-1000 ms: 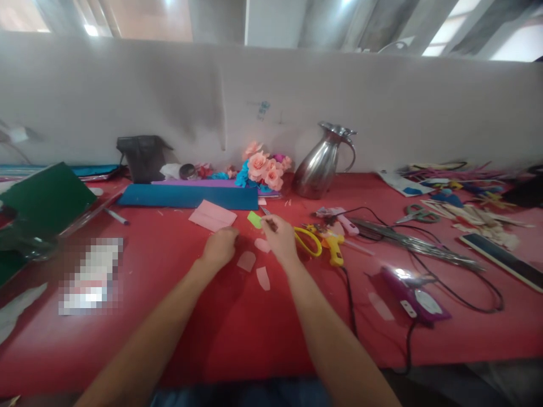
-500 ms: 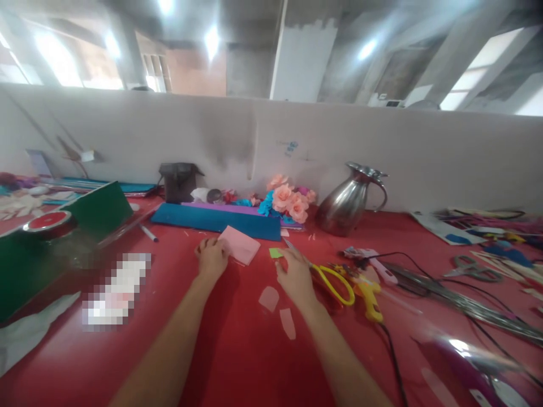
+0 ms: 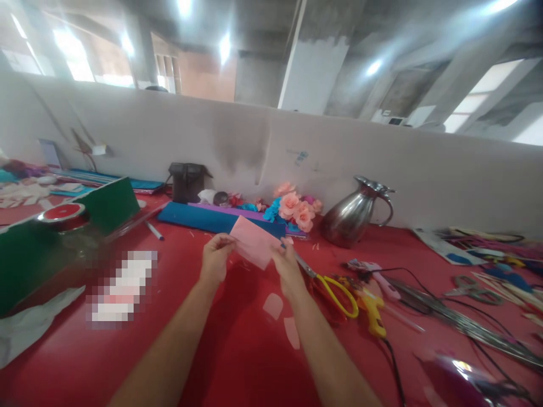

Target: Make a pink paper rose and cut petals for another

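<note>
A folded pink paper sheet (image 3: 253,242) is held up above the red table (image 3: 237,345) between both hands. My left hand (image 3: 215,260) pinches its left corner, fingers closed. My right hand (image 3: 287,268) grips its right edge, fingers closed on it. Two small pink cut pieces (image 3: 274,306) lie on the table just below my right wrist. Yellow-handled scissors (image 3: 335,288) lie right beside my right hand.
A steel jug (image 3: 355,212), pink paper flowers (image 3: 294,207), a blue paper roll (image 3: 203,217) and a dark box (image 3: 186,182) stand along the back wall. A green board (image 3: 63,237) lies left. A yellow glue gun (image 3: 373,308), cables, wires and grey scissors (image 3: 470,288) clutter the right.
My left hand picked the pink sheet up from the table and my right hand came over to take its other edge. The view tilted upward.
</note>
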Available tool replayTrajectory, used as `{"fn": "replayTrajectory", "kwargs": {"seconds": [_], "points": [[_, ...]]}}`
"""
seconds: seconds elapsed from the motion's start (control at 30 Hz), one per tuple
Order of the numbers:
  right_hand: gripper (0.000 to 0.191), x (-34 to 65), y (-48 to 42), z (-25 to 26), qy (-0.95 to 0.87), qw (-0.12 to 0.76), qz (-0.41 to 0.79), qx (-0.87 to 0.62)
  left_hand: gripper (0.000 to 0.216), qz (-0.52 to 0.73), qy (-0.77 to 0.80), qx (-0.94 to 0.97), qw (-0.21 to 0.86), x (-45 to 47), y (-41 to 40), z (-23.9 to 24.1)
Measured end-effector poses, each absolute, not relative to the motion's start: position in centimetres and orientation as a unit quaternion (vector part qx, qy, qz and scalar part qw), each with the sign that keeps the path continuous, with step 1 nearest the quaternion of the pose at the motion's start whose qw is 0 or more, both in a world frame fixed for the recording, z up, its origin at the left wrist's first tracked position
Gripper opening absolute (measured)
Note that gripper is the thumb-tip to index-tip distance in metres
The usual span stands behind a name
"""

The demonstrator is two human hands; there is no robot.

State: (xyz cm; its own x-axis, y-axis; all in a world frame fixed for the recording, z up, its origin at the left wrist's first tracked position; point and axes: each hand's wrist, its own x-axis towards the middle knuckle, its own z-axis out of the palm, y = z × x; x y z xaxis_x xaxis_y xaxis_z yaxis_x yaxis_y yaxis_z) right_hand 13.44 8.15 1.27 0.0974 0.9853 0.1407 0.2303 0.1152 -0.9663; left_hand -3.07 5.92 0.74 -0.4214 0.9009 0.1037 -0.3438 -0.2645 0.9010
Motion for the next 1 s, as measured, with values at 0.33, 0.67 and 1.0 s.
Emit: {"fn": "replayTrajectory", "kwargs": {"seconds": [0.33,0.67,1.0], "points": [[0.034,15.8,4.8,2.6,-0.486,0.53,0.547,-0.428,0.034,0.54,0.365,0.269,0.709,-2.9,1.5,3.5],[0.024,15.4,3.7,2.4,-0.499,0.511,0.543,-0.44,0.018,0.552,0.413,0.272,0.671,-2.5,1.8,2.5],[0.025,16.4,3.9,3.2,-0.455,0.583,0.468,-0.483,0.021,0.614,0.449,0.2,0.617,-3.0,2.2,2.1]]}}
